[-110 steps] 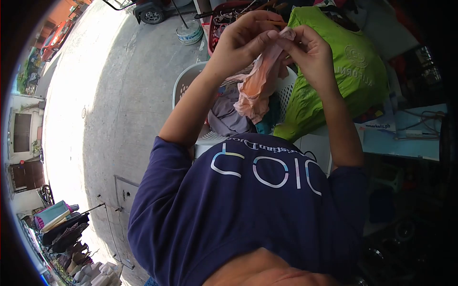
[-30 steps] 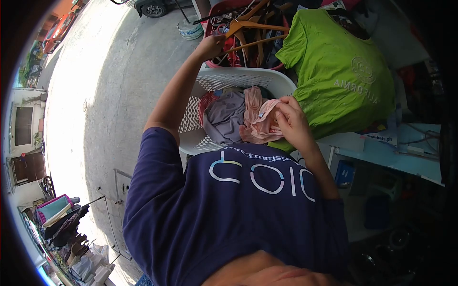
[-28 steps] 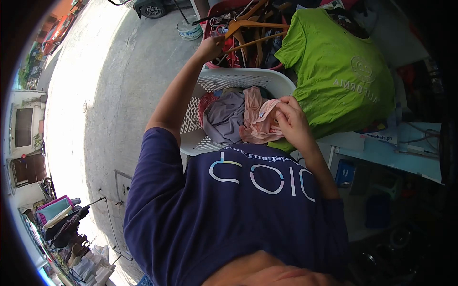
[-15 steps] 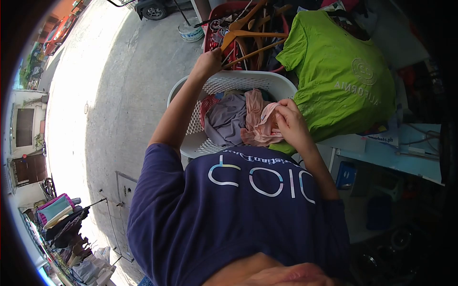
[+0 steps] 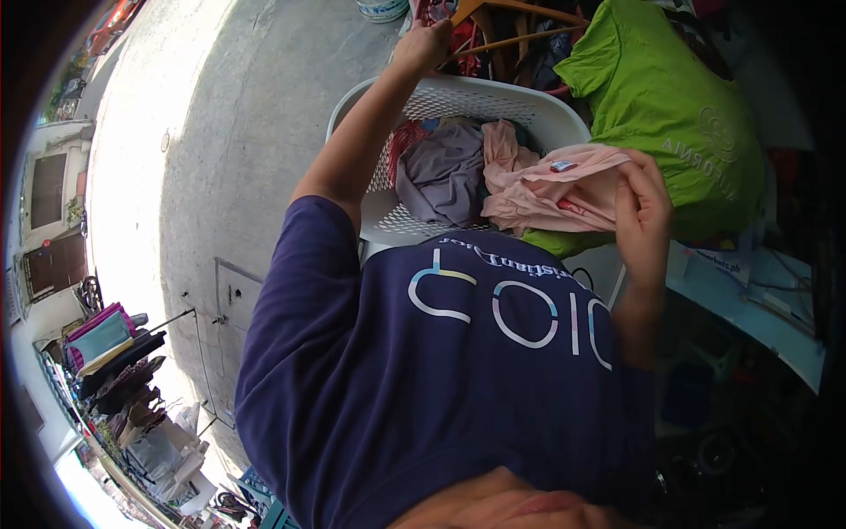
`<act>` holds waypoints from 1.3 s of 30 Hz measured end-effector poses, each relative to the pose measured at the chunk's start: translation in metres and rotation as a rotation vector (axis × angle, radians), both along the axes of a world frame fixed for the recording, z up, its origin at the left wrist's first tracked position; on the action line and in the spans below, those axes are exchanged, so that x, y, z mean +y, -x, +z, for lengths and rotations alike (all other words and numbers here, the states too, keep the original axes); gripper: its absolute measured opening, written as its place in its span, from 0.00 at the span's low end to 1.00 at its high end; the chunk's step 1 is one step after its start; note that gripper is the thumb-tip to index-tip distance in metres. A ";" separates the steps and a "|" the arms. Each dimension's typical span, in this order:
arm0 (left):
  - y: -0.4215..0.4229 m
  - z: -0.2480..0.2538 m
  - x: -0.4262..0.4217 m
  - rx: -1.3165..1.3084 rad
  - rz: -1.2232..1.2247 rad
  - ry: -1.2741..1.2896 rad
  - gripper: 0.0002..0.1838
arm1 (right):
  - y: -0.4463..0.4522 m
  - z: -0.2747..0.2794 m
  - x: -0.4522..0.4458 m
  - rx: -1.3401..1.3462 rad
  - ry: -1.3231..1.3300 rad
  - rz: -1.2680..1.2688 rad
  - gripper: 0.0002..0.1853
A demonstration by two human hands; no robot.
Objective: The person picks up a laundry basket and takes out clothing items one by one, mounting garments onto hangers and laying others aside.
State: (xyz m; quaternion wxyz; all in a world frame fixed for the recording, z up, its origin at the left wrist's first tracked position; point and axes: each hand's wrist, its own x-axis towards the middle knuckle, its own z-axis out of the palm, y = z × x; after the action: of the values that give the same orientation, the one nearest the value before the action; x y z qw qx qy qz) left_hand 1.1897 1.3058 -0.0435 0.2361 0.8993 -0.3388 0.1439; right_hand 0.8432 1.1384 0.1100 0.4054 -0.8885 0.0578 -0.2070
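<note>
Our left hand [image 5: 423, 46] grips the wooden hanger [image 5: 467, 9]; our right hand [image 5: 645, 204] pinches the pink garment [image 5: 538, 189], half-spread over the white basket [image 5: 564, 123]; if its bunched end snags there, we could stretch it.

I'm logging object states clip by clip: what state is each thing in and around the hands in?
Left hand: closed on the wooden hanger
Right hand: gripping the pink garment
Wooden hanger: bare where visible
Pink garment: crumpled, one edge pulled taut
Gray garment: crumpled, inside the basket
White basket: upright, partly filled
Green shirt: wrinkled, laid out beside the basket
</note>
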 end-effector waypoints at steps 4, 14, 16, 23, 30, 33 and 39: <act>0.057 0.029 0.000 -0.454 -0.277 0.324 0.08 | 0.031 0.052 -0.016 -0.331 0.081 -0.289 0.11; 0.145 -0.177 0.111 0.499 -0.624 -1.209 0.30 | 0.026 0.049 -0.013 -0.406 -0.181 -0.197 0.17; 0.146 -0.133 0.096 0.568 -0.828 -1.151 0.24 | 0.017 0.031 -0.010 -0.361 -0.297 -0.067 0.19; 0.110 0.075 0.099 1.508 -0.762 0.103 0.19 | -0.027 -0.028 0.005 -0.122 -0.550 0.064 0.22; 0.112 0.089 0.115 1.735 -1.058 1.115 0.28 | -0.031 -0.058 0.027 0.032 0.088 0.261 0.26; 0.157 0.099 0.089 1.631 -1.205 1.296 0.44 | -0.035 -0.086 0.051 0.202 -0.321 0.148 0.12; 0.172 0.087 0.102 0.821 -0.488 -0.189 0.33 | -0.039 -0.039 0.008 -0.042 -1.124 0.178 0.07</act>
State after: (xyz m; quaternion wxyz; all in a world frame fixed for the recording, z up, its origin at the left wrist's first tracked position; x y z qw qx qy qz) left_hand 1.0179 1.4079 0.0439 0.2945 0.7935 -0.4304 -0.3137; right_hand 0.8818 1.1469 0.0706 0.8330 -0.5332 0.0759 -0.1269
